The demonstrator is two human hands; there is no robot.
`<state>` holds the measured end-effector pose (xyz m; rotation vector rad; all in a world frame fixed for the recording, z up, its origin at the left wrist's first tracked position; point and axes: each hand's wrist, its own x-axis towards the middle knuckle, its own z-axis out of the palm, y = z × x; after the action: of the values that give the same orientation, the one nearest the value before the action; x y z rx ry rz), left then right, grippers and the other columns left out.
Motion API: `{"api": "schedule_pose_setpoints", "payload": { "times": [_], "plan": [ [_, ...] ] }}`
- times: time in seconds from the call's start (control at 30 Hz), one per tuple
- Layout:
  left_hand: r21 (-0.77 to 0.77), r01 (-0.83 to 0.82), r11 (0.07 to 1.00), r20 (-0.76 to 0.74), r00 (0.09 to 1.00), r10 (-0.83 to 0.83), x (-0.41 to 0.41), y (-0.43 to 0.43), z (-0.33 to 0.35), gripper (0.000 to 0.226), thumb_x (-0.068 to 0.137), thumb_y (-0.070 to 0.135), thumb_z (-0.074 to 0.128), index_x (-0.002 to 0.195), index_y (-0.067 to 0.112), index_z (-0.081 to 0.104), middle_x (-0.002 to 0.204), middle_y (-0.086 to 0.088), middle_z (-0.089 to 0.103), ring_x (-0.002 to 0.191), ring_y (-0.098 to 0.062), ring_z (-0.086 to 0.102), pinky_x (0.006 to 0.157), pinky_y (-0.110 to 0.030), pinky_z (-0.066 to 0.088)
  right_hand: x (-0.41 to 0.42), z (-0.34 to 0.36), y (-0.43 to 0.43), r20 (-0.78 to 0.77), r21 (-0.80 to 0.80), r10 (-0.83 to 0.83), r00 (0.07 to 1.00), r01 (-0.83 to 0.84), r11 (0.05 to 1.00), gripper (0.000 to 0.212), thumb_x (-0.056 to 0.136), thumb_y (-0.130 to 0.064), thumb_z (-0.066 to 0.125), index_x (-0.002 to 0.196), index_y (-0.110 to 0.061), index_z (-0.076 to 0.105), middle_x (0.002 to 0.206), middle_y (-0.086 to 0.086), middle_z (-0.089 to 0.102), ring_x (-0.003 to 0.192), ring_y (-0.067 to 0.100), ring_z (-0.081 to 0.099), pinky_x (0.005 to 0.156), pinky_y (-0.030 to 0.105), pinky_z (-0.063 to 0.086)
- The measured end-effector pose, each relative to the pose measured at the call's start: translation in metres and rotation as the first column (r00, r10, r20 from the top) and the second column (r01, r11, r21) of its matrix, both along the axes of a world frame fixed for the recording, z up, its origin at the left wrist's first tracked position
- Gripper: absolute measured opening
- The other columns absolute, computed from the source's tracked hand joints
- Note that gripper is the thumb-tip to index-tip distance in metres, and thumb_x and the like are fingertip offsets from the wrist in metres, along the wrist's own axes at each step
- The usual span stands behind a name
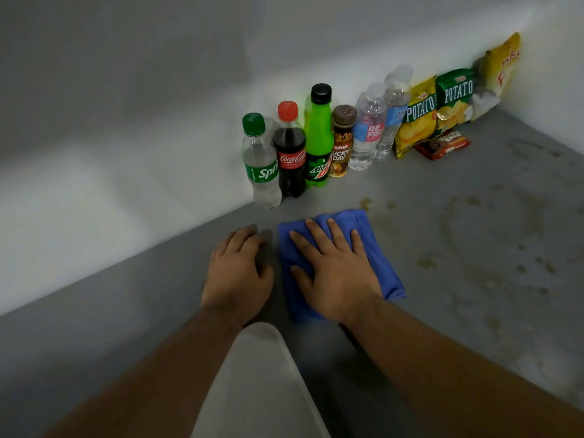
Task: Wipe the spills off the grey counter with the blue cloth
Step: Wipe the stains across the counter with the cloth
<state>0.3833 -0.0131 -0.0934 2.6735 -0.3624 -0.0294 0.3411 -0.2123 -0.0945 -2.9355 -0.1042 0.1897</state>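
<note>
A folded blue cloth (384,267) lies flat on the grey counter (458,235). My right hand (335,267) presses down on the cloth with fingers spread. My left hand (237,273) rests palm down on the bare counter just left of the cloth, holding nothing. Brownish spills (426,262) dot the counter to the right of the cloth, and a small yellowish spill (365,202) sits just beyond the cloth's far edge.
A row of bottles stands along the white wall: Sprite (260,162), Coca-Cola (289,153), a green soda (317,137), a coffee bottle (341,143), two water bottles (368,128). Chip bags (417,118) and a red snack pack (442,145) lean in the far right corner.
</note>
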Motion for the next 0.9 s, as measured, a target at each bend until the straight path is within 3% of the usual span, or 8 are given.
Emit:
{"api": "schedule_pose_setpoints", "payload": {
  "times": [0.2,0.37,0.47,0.7,0.8,0.9],
  "plan": [
    [-0.022,0.028,0.999,0.069,0.997,-0.026,-0.001,0.001,-0.007,0.058,0.088,0.037,0.054,0.145,0.023,0.054,0.154,-0.003,0.051,0.144,-0.026,0.040,0.121,-0.054,0.034,-0.009,0.002,0.005,0.014,0.050,-0.152,0.988,0.151,0.987,0.066,0.104,-0.063,0.016,0.165,-0.037,0.007,0.174,-0.005,-0.005,0.160,0.024,-0.013,0.127,0.055,-0.009],
    [-0.005,0.032,0.999,0.109,0.994,-0.031,-0.002,0.001,-0.008,0.059,0.089,0.046,0.050,0.142,0.022,0.056,0.151,-0.003,0.054,0.142,-0.028,0.043,0.118,-0.055,0.038,-0.061,0.001,-0.015,-0.002,0.021,-0.079,0.997,0.079,0.997,0.072,0.100,-0.073,0.013,0.164,-0.044,0.000,0.174,-0.010,-0.007,0.158,0.019,-0.017,0.128,0.054,-0.006],
    [0.021,0.027,0.999,0.088,0.996,-0.029,-0.003,0.000,-0.007,0.060,0.090,0.049,0.050,0.145,0.024,0.052,0.154,-0.001,0.050,0.146,-0.028,0.038,0.119,-0.056,0.036,-0.054,0.001,-0.040,-0.002,-0.021,-0.118,0.993,0.118,0.993,0.076,0.096,-0.080,0.011,0.162,-0.047,-0.004,0.173,-0.012,-0.007,0.159,0.020,-0.013,0.127,0.057,-0.005],
    [0.050,0.017,0.999,0.080,0.997,-0.021,0.000,-0.002,-0.006,0.065,0.087,0.054,0.048,0.144,0.023,0.052,0.153,0.000,0.049,0.144,-0.027,0.040,0.119,-0.054,0.036,0.000,-0.001,-0.034,0.010,-0.036,-0.098,0.995,0.099,0.994,0.075,0.098,-0.067,0.010,0.165,-0.034,0.004,0.175,0.000,-0.004,0.160,0.031,-0.010,0.127,0.061,-0.004],
    [0.061,0.010,0.998,0.074,0.997,-0.014,0.000,-0.003,-0.005,0.066,0.087,0.059,0.049,0.143,0.025,0.052,0.154,0.001,0.048,0.143,-0.027,0.041,0.119,-0.053,0.036,-0.014,0.001,-0.040,0.026,-0.015,0.003,1.000,-0.003,1.000,0.071,0.101,-0.064,0.017,0.165,-0.035,0.007,0.175,-0.002,-0.002,0.160,0.028,-0.009,0.127,0.055,-0.008],
    [0.077,0.011,0.997,0.073,0.997,-0.017,-0.001,-0.005,-0.003,0.068,0.086,0.064,0.048,0.141,0.024,0.053,0.153,0.001,0.048,0.142,-0.028,0.042,0.118,-0.055,0.038,-0.041,0.001,-0.052,0.030,0.016,0.024,0.999,-0.025,1.000,0.072,0.099,-0.072,0.021,0.164,-0.043,0.010,0.174,-0.010,0.000,0.161,0.024,-0.007,0.126,0.058,-0.009]
  ]
}}
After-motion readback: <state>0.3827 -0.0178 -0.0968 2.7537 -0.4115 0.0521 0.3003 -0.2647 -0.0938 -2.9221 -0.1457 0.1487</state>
